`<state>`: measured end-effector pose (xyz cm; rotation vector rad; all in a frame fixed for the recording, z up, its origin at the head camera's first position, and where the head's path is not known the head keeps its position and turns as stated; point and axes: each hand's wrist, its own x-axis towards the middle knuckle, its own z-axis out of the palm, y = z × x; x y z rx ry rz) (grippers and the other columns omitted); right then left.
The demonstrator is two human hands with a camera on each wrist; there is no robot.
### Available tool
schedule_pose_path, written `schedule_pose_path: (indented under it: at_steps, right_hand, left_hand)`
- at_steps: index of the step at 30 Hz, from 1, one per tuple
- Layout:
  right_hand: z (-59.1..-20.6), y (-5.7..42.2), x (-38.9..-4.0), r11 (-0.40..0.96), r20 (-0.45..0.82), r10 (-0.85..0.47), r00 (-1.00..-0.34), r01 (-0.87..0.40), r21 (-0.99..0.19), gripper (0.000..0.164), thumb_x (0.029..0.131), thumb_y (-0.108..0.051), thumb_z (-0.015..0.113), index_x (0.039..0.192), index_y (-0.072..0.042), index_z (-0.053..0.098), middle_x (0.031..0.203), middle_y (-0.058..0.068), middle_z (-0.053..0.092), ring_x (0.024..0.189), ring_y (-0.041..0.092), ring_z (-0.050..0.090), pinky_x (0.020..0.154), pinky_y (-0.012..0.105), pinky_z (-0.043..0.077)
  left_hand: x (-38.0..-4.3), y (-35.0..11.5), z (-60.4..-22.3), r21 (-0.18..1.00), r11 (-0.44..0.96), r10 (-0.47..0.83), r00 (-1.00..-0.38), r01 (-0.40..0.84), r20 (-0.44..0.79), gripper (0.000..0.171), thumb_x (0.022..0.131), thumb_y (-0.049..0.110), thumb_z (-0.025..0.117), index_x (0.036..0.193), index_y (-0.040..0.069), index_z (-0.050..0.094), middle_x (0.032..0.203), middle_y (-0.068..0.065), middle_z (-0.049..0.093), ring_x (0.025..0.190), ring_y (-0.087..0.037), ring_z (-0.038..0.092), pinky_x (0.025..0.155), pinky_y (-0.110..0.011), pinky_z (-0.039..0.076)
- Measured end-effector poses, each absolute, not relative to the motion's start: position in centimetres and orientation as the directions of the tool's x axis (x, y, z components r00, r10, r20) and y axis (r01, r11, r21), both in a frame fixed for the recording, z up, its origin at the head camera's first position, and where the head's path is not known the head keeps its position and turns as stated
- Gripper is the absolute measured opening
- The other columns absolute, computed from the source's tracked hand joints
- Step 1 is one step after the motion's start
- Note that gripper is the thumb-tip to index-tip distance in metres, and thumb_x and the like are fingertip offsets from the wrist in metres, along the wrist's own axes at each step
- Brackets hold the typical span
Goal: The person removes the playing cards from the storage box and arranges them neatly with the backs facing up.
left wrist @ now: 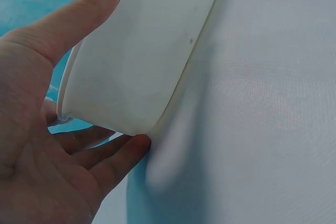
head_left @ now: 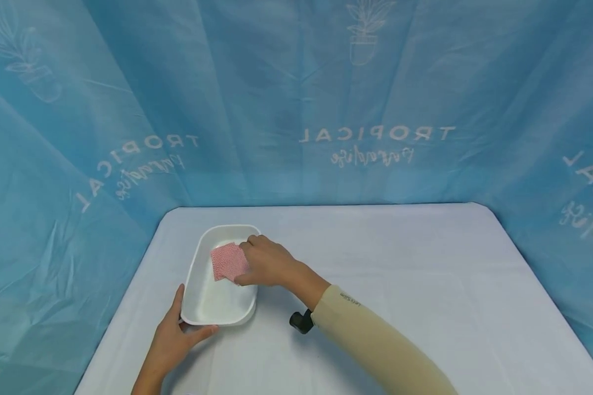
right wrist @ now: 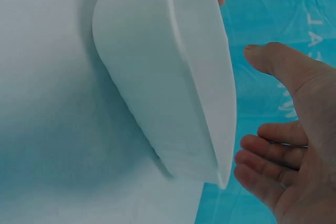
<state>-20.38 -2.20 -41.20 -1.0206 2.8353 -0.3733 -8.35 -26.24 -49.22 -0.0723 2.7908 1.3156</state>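
Observation:
A white plastic tub (head_left: 212,307) stands on the left part of the table. Inside it are red-and-white patterned playing cards (head_left: 225,262), partly covered by my right hand (head_left: 269,262). That hand hovers over the tub's right side, thumb and fingers apart; the right wrist view shows nothing between them. My left hand (head_left: 170,337) holds the tub's near left corner. Its thumb (left wrist: 79,19) lies against the near wall, while the fingers (left wrist: 118,163) reach round the corner. The tub's inside is hidden in both wrist views.
A white cloth covers the table (head_left: 400,263). Blue curtains (head_left: 296,99) with white print hang behind and at both sides. By the right forearm, in a beige sleeve (head_left: 375,340), a small black object (head_left: 301,322) shows, partly hidden.

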Motion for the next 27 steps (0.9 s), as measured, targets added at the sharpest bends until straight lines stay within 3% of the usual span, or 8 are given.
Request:
schedule_pose_path:
  at_steps: [9, 17, 27]
  right_hand:
    - [-41.7, -2.7, -20.4, 0.769, -0.064, -0.625, -0.778, -0.599, -0.223, 0.08, 0.08, -0.058, 0.067, 0.141, -0.01, 0.048, 0.126, 0.002, 0.052, 0.107, 0.014, 0.05, 0.078, 0.027, 0.053]
    - [-42.4, -3.8, -21.1, 0.774, -0.032, -0.626, -0.779, -0.615, -0.151, 0.074, 0.08, -0.058, 0.067, 0.134, -0.009, 0.053, 0.115, 0.001, 0.055, 0.094, 0.013, 0.05, 0.065, 0.025, 0.052]
    - [-43.1, -5.4, -21.5, 0.797, -0.048, -0.6, -0.798, -0.592, -0.116, 0.072, 0.077, -0.06, 0.068, 0.125, -0.008, 0.057, 0.104, 0.0, 0.054, 0.086, 0.012, 0.047, 0.06, 0.025, 0.05]
  left_hand:
    - [-8.6, -26.2, -49.3, 0.803, 0.595, 0.014, -1.0, -0.014, -0.027, 0.12, 0.071, 0.046, 0.083, 0.156, 0.021, 0.002, 0.151, -0.015, 0.029, 0.129, -0.032, 0.041, 0.097, -0.053, 0.045]
    - [-8.7, -26.2, -49.2, 0.829, 0.559, 0.022, -0.999, -0.01, -0.026, 0.12, 0.072, 0.042, 0.084, 0.155, 0.025, 0.0, 0.15, -0.016, 0.029, 0.129, -0.035, 0.039, 0.099, -0.056, 0.042]
    - [-8.2, -26.3, -49.5, 0.845, 0.527, -0.014, -0.996, -0.087, -0.093, 0.124, 0.072, 0.038, 0.085, 0.155, 0.019, -0.006, 0.152, -0.019, 0.022, 0.133, -0.039, 0.033, 0.103, -0.061, 0.034]
